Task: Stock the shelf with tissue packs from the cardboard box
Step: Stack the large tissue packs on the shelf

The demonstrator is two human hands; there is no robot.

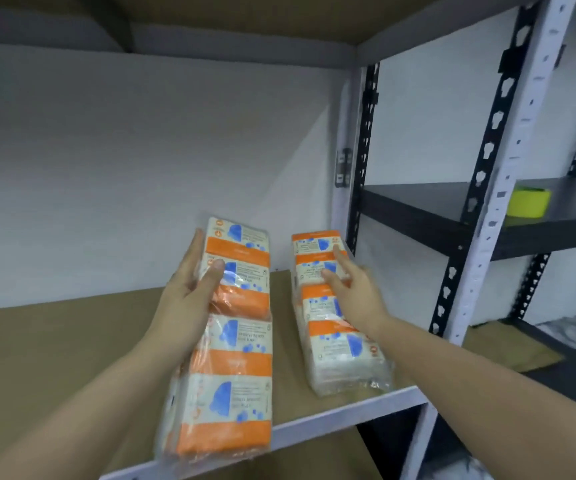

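In the lower middle of the frame our left hand (189,296) holds a long tissue pack (231,341), thumb curled on its front and fingers behind it, and the pack's bottom end hangs out past the front edge of the brown shelf (54,344). Just to the right, a second tissue pack (338,327) lies flat on the shelf by the white post (508,188). Our right hand (352,289) rests on it with straight fingers, holding nothing.

Probably a stockroom, slotted metal shelving (508,174), bare wall, tape roll (529,202)
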